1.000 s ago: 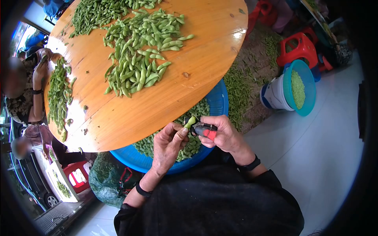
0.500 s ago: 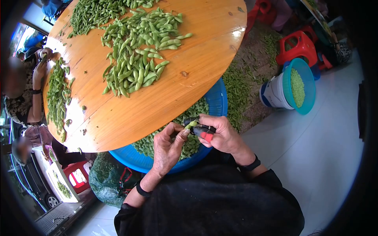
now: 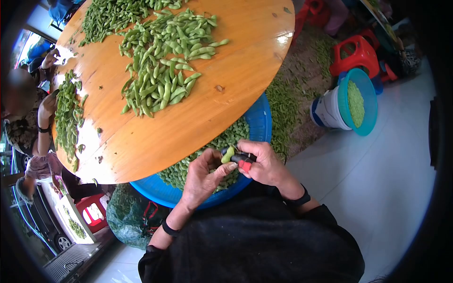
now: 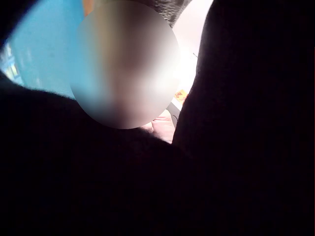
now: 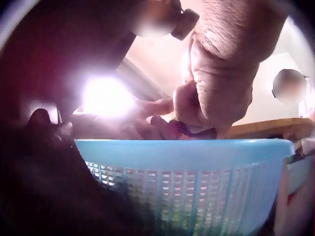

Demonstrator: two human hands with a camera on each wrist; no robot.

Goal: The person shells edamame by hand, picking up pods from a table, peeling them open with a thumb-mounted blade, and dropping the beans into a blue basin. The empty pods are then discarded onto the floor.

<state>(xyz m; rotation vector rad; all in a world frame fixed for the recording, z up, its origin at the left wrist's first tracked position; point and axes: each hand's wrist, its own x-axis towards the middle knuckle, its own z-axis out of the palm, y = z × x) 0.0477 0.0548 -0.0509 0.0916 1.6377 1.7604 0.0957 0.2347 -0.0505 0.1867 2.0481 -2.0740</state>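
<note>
My left hand (image 3: 200,177) pinches a green soybean pod (image 3: 228,153) between thumb and fingers, over the blue basket (image 3: 262,118). Facing it from the right, my right hand (image 3: 270,165) grips a small black-and-red tool (image 3: 245,165) whose dark tips lie right at the pod. The fingers cover much of this tool, and I cannot tell its exact kind. Shelled green beans (image 3: 177,177) fill the basket beneath both hands. In the right wrist view, a large hand (image 5: 221,73) shows above the basket's rim (image 5: 197,150). The left wrist view is mostly dark cloth.
A wooden table (image 3: 212,113) bears heaps of pods (image 3: 163,85). To the right, a teal basin (image 3: 370,118) of pale green bits leans on a white bucket (image 3: 328,111), near a red stool (image 3: 356,56). A stuffed green sack (image 3: 127,217) stands left. Another person's hand (image 3: 48,106) is across the table.
My left thumb has slid right and slightly down along the pod, and the left fingers have spread a little. The dark tips have shifted around the pod. The person opposite has parted their hands.
</note>
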